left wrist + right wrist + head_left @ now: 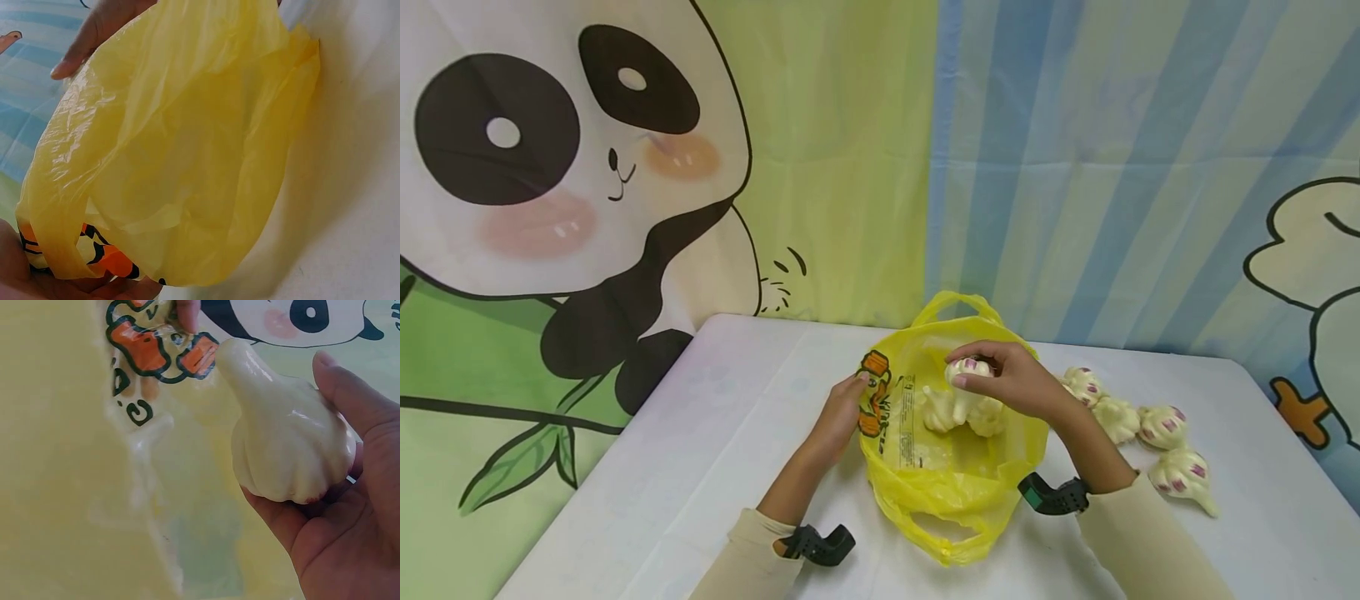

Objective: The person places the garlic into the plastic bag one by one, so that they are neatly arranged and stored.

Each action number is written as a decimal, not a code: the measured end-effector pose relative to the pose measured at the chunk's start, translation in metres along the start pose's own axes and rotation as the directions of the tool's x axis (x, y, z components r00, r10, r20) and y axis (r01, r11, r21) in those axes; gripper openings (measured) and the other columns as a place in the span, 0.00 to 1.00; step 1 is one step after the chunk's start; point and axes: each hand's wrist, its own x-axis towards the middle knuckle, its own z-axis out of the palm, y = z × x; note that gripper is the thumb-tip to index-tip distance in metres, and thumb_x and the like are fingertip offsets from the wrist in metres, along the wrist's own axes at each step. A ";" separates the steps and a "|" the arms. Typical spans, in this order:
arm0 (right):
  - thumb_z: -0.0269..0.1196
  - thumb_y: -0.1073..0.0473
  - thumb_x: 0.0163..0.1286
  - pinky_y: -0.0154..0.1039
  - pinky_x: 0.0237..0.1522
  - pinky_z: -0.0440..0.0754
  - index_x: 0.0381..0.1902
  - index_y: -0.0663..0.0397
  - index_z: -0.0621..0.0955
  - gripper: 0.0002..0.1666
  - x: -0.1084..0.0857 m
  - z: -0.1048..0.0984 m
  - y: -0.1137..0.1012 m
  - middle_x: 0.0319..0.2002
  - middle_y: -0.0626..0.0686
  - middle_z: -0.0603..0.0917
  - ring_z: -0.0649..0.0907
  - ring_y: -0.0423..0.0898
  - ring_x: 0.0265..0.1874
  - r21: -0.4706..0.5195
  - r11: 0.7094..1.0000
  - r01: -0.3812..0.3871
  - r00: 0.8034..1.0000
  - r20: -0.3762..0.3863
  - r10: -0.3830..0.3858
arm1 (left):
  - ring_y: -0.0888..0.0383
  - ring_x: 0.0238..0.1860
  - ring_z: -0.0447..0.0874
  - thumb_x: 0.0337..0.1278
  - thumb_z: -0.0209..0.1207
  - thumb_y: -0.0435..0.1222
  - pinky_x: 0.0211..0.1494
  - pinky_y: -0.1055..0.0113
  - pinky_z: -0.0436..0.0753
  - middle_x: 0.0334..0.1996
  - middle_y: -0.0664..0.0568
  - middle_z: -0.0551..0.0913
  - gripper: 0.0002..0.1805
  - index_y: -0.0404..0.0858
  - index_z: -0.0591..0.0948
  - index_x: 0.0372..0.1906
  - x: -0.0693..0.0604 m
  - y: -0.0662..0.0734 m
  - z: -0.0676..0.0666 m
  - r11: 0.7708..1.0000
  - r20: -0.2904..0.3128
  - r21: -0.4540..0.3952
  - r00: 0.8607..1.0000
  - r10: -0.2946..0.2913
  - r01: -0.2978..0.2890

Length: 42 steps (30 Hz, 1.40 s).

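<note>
A yellow plastic bag (955, 492) with an orange-and-black print lies on the table, its mouth spread toward me. My left hand (835, 421) grips the bag's left rim, thumb on the inside; in the left wrist view its fingers (125, 289) lie under the printed edge. Over the bag's mouth, my right hand (1022, 382) holds a garlic bulb (967, 371) by its purple-marked root end. The right wrist view shows this bulb (294, 440) between thumb and fingers, stem pointing away from the palm. Below it, garlic bulbs (942, 410) rest inside the bag.
Several more garlic bulbs (1162, 427) lie to the right of the bag on the white table (715, 392). Behind the table hangs a printed cloth (842, 167) with a panda. Each wrist wears a black camera band (820, 546).
</note>
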 end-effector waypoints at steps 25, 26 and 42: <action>0.63 0.61 0.70 0.41 0.36 0.79 0.55 0.65 0.79 0.19 0.013 0.016 0.031 0.51 0.61 0.80 0.79 0.48 0.35 -0.022 1.000 -0.022 0.998 0.051 0.023 | 0.42 0.50 0.76 0.77 0.38 0.49 0.49 0.64 0.75 0.47 0.35 0.77 0.28 0.33 0.71 0.65 0.001 -0.001 0.004 1.000 -0.001 -0.022 1.000 0.012 -0.012; 0.63 0.60 0.70 0.41 0.37 0.79 0.55 0.64 0.79 0.19 0.012 0.016 0.031 0.51 0.60 0.80 0.79 0.48 0.36 -0.021 1.000 -0.020 0.998 0.054 0.022 | 0.42 0.50 0.76 0.77 0.39 0.49 0.49 0.64 0.75 0.47 0.35 0.77 0.28 0.33 0.71 0.65 0.000 -0.001 0.004 1.000 -0.002 -0.023 1.000 0.012 -0.012; 0.63 0.55 0.70 0.50 0.60 0.72 0.60 0.64 0.76 0.25 0.012 0.016 0.033 0.57 0.61 0.78 0.75 0.63 0.59 0.058 0.998 0.014 0.994 0.106 -0.020 | 0.42 0.53 0.74 0.77 0.38 0.49 0.54 0.60 0.73 0.50 0.34 0.77 0.28 0.33 0.70 0.66 0.001 -0.001 0.000 1.000 -0.008 -0.008 1.000 0.011 -0.011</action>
